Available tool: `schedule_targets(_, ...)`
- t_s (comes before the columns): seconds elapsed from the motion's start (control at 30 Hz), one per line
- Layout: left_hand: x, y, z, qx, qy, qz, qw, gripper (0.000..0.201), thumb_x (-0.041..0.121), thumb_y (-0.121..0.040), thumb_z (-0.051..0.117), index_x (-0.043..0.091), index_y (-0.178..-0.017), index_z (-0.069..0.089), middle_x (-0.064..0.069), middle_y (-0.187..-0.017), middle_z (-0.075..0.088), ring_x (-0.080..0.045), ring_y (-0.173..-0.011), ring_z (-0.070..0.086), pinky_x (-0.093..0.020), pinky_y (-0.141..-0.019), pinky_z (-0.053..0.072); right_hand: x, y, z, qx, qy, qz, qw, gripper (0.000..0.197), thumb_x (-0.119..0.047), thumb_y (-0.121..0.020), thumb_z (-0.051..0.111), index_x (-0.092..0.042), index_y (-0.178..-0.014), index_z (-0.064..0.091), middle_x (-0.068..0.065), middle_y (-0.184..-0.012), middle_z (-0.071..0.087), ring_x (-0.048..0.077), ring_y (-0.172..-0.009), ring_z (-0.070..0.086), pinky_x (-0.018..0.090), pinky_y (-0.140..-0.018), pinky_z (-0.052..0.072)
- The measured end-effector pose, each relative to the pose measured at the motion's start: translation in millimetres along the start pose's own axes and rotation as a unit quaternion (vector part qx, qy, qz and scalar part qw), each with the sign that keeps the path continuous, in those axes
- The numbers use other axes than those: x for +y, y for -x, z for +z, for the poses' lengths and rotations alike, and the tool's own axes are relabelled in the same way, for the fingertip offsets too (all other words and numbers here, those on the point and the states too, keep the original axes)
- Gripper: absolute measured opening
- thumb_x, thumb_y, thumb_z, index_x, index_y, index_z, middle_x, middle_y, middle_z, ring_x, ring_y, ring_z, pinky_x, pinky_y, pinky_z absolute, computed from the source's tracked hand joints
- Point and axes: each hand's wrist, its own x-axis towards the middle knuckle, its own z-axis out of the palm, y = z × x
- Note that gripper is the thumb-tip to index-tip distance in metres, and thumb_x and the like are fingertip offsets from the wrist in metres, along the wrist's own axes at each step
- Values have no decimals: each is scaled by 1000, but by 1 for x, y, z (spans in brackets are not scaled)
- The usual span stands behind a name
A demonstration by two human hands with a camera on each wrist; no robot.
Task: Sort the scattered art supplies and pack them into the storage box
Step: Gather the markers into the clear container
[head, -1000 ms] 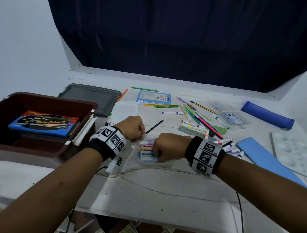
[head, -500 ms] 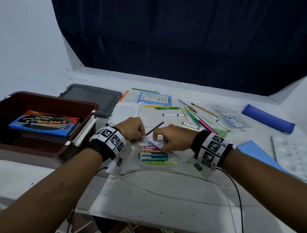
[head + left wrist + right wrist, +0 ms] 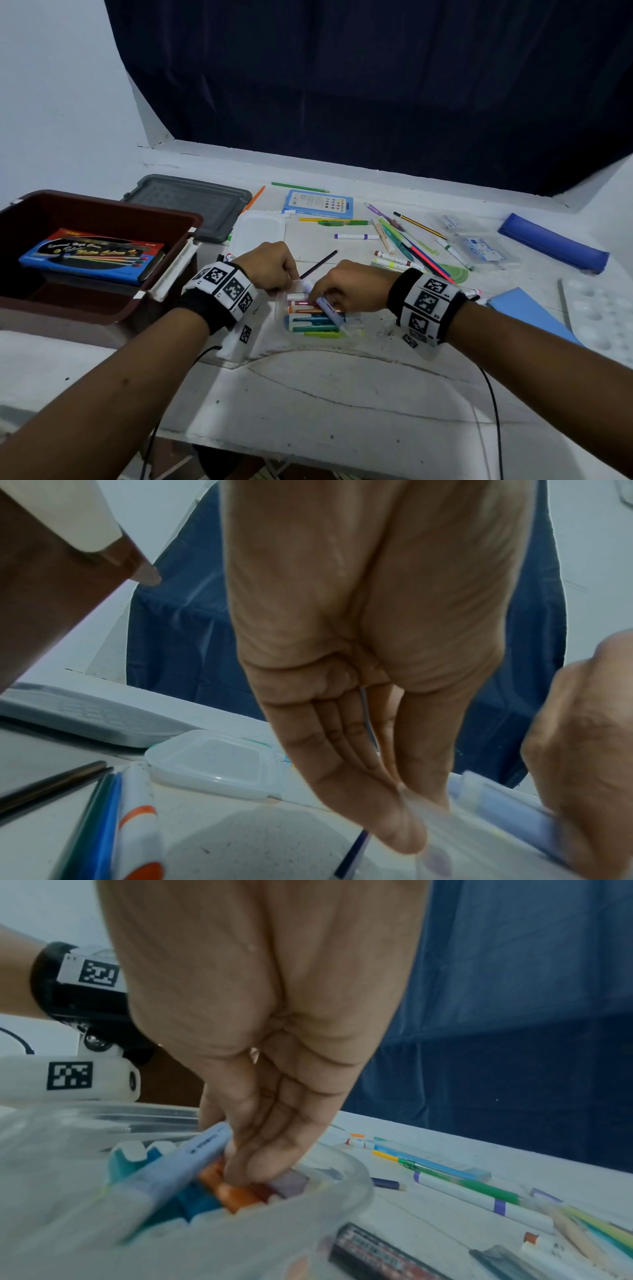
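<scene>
A clear plastic container (image 3: pixel 354 327) of several coloured markers sits at the table's front centre. My left hand (image 3: pixel 287 279) pinches its far left rim, and thumb and fingers meet on the thin plastic in the left wrist view (image 3: pixel 407 813). My right hand (image 3: pixel 330 301) holds a lilac marker (image 3: pixel 329 310) slanted across the orange, teal and green markers inside. In the right wrist view the fingers (image 3: pixel 253 1161) press among the markers beside the lilac marker (image 3: pixel 185 1164). The brown storage box (image 3: pixel 102 205) stands at the left with a blue paint set (image 3: pixel 92 253) in it.
A grey lid (image 3: pixel 191 202) and a clear lid (image 3: pixel 258 229) lie behind my left hand. Loose pens, pencils and markers (image 3: pixel 404 243) are scattered to the right, with a blue booklet (image 3: pixel 318 204), a blue pencil pouch (image 3: pixel 551 241), a blue folder (image 3: pixel 524 308) and a white palette (image 3: pixel 603 315).
My right hand has brought the lilac marker down from the container's far edge to lie slanted over the markers inside. The left hand has kept its hold on the rim.
</scene>
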Motion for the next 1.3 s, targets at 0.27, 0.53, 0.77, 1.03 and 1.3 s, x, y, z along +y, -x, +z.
schedule_targets(0.27, -3, -2, -1, -6, 17, -5, 1000, 19, 0, -82, 70, 8, -97, 78, -1, -72, 71, -10, -54, 65, -21, -54, 54, 11, 7, -8, 107, 116, -21, 987, 26, -25, -93, 61, -23, -117, 70, 5, -97, 62, 23, -88, 57, 32, -64, 40)
schedule_targets(0.53, -6, -2, -1, -6, 36, -5, 999, 20, -1, -81, 72, 8, -98, 78, 0, -70, 71, -12, -57, 66, -19, -54, 54, 10, 11, -1, 67, 104, 52, 991, 24, -37, -88, 67, -18, -101, 75, 1, -90, 63, 20, -87, 56, 33, -64, 45)
schedule_targets(0.77, -5, -1, 0, 0, 39, -6, 999, 21, -1, -81, 71, 9, -98, 78, 1, -70, 70, -12, -58, 65, -20, -55, 55, 6, 4, 12, 34, 67, 95, 993, 19, -32, -82, 72, -16, -89, 64, -1, -81, 56, 24, -79, 54, 31, -65, 42)
schedule_targets(1.03, -6, -1, 1, 1, 42, -5, 999, 21, -2, -81, 71, 9, -97, 78, -4, -75, 72, -14, -58, 66, -20, -54, 54, 9, 3, 11, 34, 61, 76, 995, 18, -32, -86, 67, -18, -98, 68, -4, -84, 57, 20, -83, 53, 28, -65, 39)
schedule_targets(1.3, -5, 0, 2, 7, 41, -3, 999, 20, -3, -81, 71, 8, -97, 78, -4, -74, 72, -13, -56, 65, -21, -55, 54, -7, -7, 10, 30, 74, 1, 997, 22, -37, -89, 65, -19, -101, 70, -4, -86, 56, 16, -78, 51, 26, -60, 34)
